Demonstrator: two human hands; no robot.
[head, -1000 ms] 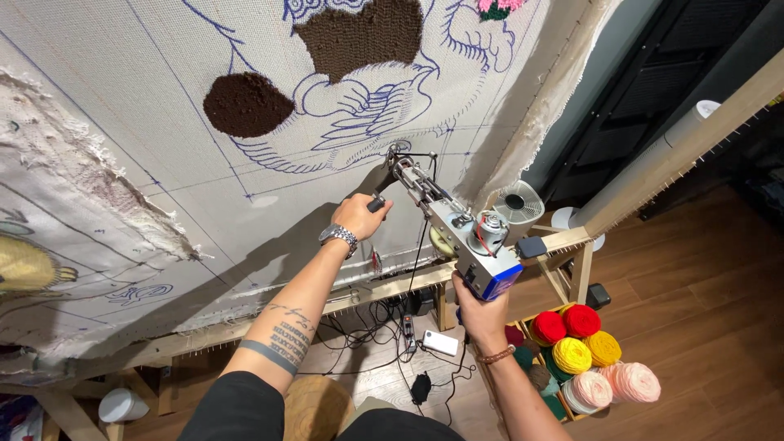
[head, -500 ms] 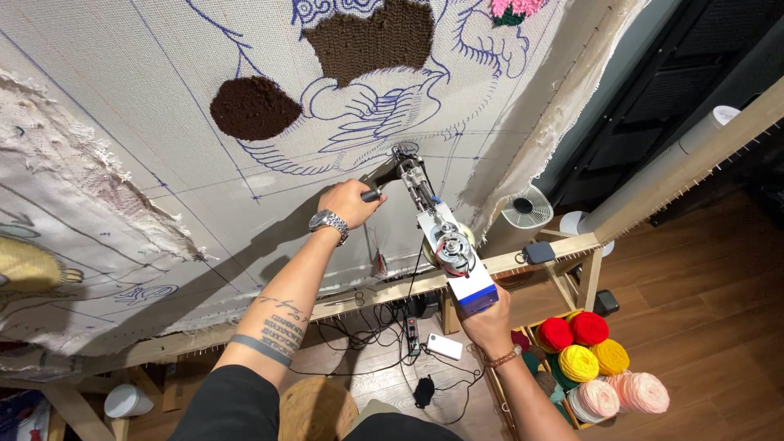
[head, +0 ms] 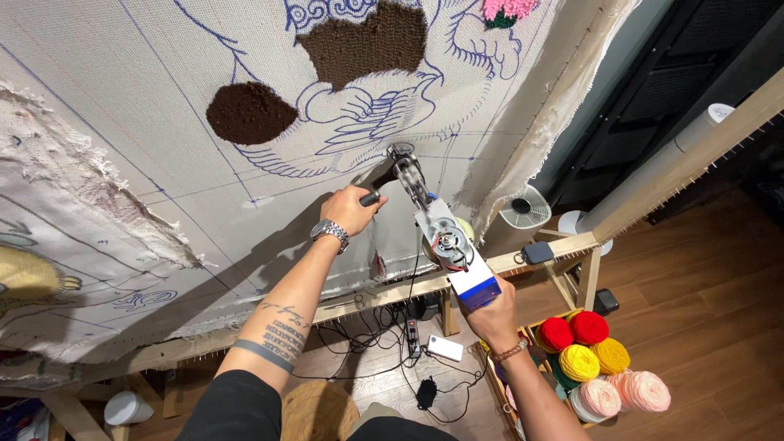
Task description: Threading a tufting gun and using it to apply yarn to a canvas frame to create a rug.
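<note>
Tufting gun [head: 437,224] raised higher, both hands' grip closed round it

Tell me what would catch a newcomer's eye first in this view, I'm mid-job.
First the tufting gun at centre, its tip against the stretched cloth: the left hand grips its front handle, the right hand its blue rear end. Above it sit two dark brown tufted patches among blue drawn outlines. At lower right, a crate holds bright yarn balls in red, yellow and pink.
</note>
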